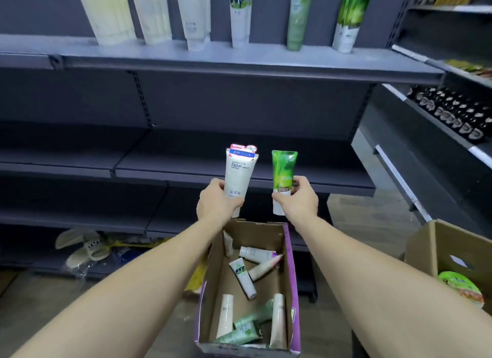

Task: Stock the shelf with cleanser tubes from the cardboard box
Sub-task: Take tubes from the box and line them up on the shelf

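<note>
Dark grey metal shelving (213,64) fills the background, its upper board carrying a row of upright cleanser tubes (241,14) in pale yellow, white and green, while the boards below it are bare. Off to the right, another rack (452,123) holds small dark jars in rows. Below the arms sits an open cardboard box (288,264) with purple-printed outer walls; loose tubes (243,277) lie inside it at mixed angles, smooth plastic in cream, white and pale green. A second cardboard box (426,248) stands at the right edge, and pale slippers (85,247) in clear wrap lie on the floor at left.

Left hand (215,200) grips a white "Facial" tube (239,171), cap down, upright above the box. Right hand (299,197) grips a glossy green tube (283,173) the same way, just beside the white one, the two apart. Both tubes are flat at the crimped top and rounded toward the cap.
</note>
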Action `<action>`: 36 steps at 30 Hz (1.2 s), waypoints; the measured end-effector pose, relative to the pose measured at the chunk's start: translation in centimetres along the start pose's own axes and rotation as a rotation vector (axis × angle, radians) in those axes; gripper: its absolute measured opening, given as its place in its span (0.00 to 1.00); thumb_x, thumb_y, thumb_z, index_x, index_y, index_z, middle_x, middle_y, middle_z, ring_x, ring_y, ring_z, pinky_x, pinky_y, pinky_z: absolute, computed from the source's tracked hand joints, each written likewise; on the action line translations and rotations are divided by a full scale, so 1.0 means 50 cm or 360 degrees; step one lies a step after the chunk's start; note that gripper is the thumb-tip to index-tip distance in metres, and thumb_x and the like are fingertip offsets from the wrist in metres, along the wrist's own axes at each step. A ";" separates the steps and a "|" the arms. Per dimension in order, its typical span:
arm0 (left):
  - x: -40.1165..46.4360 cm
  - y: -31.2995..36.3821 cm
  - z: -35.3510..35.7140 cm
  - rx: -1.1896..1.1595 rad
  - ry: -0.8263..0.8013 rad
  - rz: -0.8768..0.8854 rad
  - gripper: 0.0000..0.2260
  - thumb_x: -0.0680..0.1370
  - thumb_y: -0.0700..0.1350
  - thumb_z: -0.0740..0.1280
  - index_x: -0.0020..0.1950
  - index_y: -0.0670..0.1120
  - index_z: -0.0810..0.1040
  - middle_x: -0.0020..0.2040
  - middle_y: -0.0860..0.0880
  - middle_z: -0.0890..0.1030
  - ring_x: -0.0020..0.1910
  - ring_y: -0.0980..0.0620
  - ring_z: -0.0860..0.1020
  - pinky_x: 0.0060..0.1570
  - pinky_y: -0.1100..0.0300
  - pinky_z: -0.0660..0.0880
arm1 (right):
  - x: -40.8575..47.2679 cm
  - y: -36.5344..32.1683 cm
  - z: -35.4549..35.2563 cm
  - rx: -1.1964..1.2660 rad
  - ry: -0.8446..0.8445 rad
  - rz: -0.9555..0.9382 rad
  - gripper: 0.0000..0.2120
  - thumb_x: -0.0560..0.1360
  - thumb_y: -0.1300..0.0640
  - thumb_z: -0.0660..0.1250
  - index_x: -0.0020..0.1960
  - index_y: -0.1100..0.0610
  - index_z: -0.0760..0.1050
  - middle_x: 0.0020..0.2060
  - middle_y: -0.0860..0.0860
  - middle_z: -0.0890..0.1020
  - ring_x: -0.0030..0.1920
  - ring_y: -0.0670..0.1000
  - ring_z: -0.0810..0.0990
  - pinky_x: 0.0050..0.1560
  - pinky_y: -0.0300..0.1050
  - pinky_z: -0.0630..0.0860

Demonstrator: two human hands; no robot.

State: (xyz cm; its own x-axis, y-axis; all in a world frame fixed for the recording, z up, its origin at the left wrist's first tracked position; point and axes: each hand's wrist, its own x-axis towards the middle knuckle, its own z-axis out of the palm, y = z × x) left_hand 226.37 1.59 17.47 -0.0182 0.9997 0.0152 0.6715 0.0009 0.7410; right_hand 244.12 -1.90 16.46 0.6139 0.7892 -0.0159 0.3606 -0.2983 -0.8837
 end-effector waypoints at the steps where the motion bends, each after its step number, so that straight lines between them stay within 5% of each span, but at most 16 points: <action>1: 0.007 0.020 -0.014 -0.0023 0.0027 0.0033 0.25 0.68 0.52 0.76 0.60 0.47 0.72 0.56 0.49 0.79 0.53 0.50 0.79 0.45 0.56 0.77 | 0.005 -0.021 -0.010 -0.0007 0.0020 -0.0032 0.21 0.67 0.51 0.77 0.56 0.46 0.72 0.48 0.45 0.81 0.48 0.49 0.80 0.49 0.49 0.78; 19: 0.128 0.222 -0.257 -0.0226 0.0287 0.0343 0.25 0.68 0.51 0.77 0.58 0.46 0.70 0.55 0.49 0.79 0.50 0.49 0.79 0.41 0.56 0.74 | 0.050 -0.371 -0.080 0.0067 0.0332 -0.0394 0.23 0.67 0.52 0.77 0.58 0.48 0.72 0.50 0.46 0.81 0.49 0.51 0.80 0.47 0.47 0.76; 28: 0.173 0.240 -0.277 -0.0329 0.0218 0.0443 0.25 0.69 0.51 0.76 0.59 0.45 0.70 0.56 0.49 0.78 0.48 0.51 0.76 0.39 0.57 0.70 | 0.053 -0.411 -0.056 0.0034 0.0436 -0.0421 0.21 0.69 0.53 0.76 0.58 0.49 0.71 0.51 0.47 0.80 0.50 0.51 0.80 0.52 0.51 0.78; 36: 0.216 0.292 -0.260 -0.0384 0.0206 0.0553 0.24 0.69 0.51 0.75 0.59 0.45 0.71 0.55 0.49 0.78 0.48 0.51 0.76 0.41 0.57 0.70 | 0.100 -0.448 -0.088 0.0007 0.0558 -0.0446 0.17 0.74 0.55 0.71 0.60 0.50 0.70 0.49 0.47 0.77 0.39 0.46 0.75 0.42 0.43 0.71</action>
State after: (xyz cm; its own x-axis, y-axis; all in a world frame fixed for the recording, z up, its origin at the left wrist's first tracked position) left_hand 226.33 12.10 37.18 0.0754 0.9284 0.3639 0.4620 -0.3559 0.8123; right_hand 242.23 6.35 38.23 0.6941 0.6093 0.3832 0.5443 -0.0958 -0.8334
